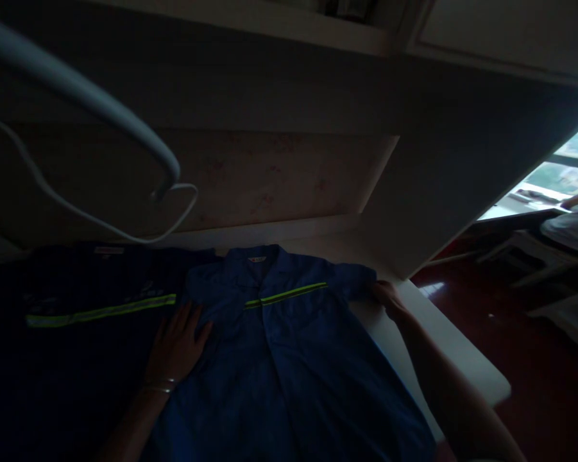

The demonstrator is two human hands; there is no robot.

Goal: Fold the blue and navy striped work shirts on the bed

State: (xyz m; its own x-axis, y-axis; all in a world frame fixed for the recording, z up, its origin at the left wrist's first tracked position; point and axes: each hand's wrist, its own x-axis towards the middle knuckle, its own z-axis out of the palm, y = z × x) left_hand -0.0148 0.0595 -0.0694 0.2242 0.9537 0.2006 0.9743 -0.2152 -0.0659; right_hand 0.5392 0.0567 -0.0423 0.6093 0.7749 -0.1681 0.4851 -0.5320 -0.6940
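A blue short-sleeved work shirt (289, 346) with a yellow-green stripe across the chest lies spread on the white table, collar toward the wall. My right hand (387, 298) pinches the end of its right-side sleeve. My left hand (180, 343), with a bangle at the wrist, rests flat with fingers spread where the shirt's left side meets a darker garment. That dark navy garment (91, 359) also bears a yellow-green stripe and lies to the left.
A white lamp arm (101, 106) and a thin white cable (91, 215) hang over the upper left. A cabinet side panel (442, 154) rises at the right rear. The white table (455, 340) ends at the right, above a reddish floor. Beyond, a person's pale clothing (575, 221) shows by a window.
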